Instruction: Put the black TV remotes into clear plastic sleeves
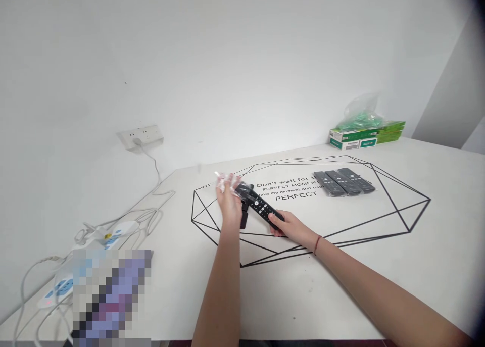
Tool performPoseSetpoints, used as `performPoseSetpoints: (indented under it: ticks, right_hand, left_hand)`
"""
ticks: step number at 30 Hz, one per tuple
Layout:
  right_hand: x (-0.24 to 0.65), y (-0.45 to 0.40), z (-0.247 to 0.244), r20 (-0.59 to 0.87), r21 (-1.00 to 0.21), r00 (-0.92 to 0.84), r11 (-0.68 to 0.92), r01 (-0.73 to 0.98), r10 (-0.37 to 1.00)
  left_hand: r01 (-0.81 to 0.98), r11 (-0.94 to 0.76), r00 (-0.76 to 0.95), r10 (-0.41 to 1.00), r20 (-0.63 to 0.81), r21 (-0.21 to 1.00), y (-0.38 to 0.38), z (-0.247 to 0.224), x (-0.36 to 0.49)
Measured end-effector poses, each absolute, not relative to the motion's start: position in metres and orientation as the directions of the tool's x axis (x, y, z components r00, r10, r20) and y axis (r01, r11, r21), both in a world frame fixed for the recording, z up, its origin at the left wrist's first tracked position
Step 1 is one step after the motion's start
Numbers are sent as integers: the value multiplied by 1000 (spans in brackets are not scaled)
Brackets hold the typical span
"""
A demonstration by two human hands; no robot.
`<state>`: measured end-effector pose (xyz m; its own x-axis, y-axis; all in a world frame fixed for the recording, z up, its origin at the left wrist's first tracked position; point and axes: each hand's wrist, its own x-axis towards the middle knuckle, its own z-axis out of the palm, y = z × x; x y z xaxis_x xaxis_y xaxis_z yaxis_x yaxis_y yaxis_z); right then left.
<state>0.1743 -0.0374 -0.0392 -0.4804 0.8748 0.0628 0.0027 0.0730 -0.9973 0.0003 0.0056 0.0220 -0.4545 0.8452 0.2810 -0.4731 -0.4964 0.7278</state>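
Left fingers (229, 182) blur behind crinkled clear plastic (239, 186).

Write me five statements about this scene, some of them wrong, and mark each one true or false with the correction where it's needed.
1. The right hand holds one end of a black remote. True.
2. The wall socket has nothing plugged into it. False: a plug with a pale cable is in it.
3. The row of remotes lies to the left of both hands. False: it lies to their right.
4. Crinkled clear plastic is at the fingers of the left hand. True.
5. The thin red band is on the left wrist. False: it is on the right wrist.
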Motion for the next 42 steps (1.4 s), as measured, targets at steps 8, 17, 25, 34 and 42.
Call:
performPoseSetpoints:
  ticks: [8,17,25,34,42]
  right_hand:
    - [174,-31,-42,2,-991,-337,-42,-125,942]
    - [176,-33,-36,-52,-980,-302,-107,-169,952]
    - [176,-32,-36,-55,-982,-312,-107,-153,948]
    - [177,-34,-34,-62,-977,-321,-124,-175,945]
    - [178,-32,-32,-63,-923,-360,-191,-334,931]
  left_hand:
    - [-55,-140,-560,824,86,989,-1,6,-88]
    - [620,105,-353,922,157,778,-3,-17,-81]
    - [688,196,-425,889,170,699,-2,-19,-69]
    - [733,281,-467,870,159,619,-4,-22,-58]
    - [814,-8,-408,705,581,581,-6,-4,-29]
